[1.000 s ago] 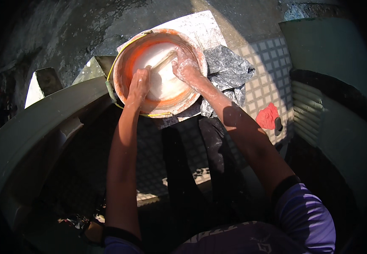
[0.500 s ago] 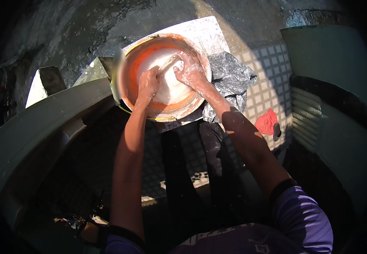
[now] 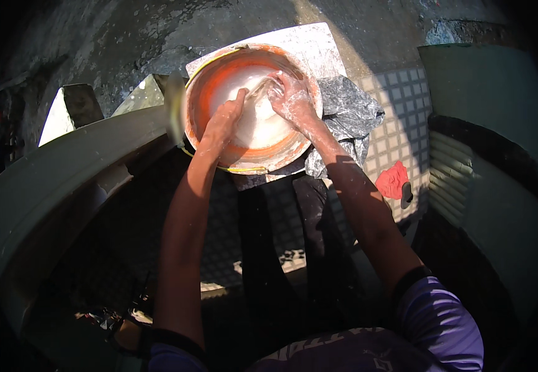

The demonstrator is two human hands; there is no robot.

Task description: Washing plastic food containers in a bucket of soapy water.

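A round orange bucket (image 3: 205, 99) holds milky white liquid (image 3: 255, 127). Both hands are over and inside it, bridged by a pale, slim, wet-looking piece (image 3: 258, 88) whose exact kind I cannot make out. My left hand (image 3: 224, 120) is closed at its near-left end, one digit pointing up along it. My right hand (image 3: 294, 99), smeared with white, curls round the far-right end, partly hiding it. White splashes also coat my right forearm.
Under the bucket lies a white, splashed board (image 3: 318, 46). A crumpled grey plastic bag (image 3: 349, 108) is at its right, with a red cloth (image 3: 392, 180) on the tiles farther right. A curved pale wall (image 3: 83, 149) runs along the left; another greenish wall (image 3: 486, 93) stands right.
My left hand has slid a little rightward over the bucket, with one digit now straighter. The right hand still grips the slim piece. The whole scene has shifted slightly right in view.
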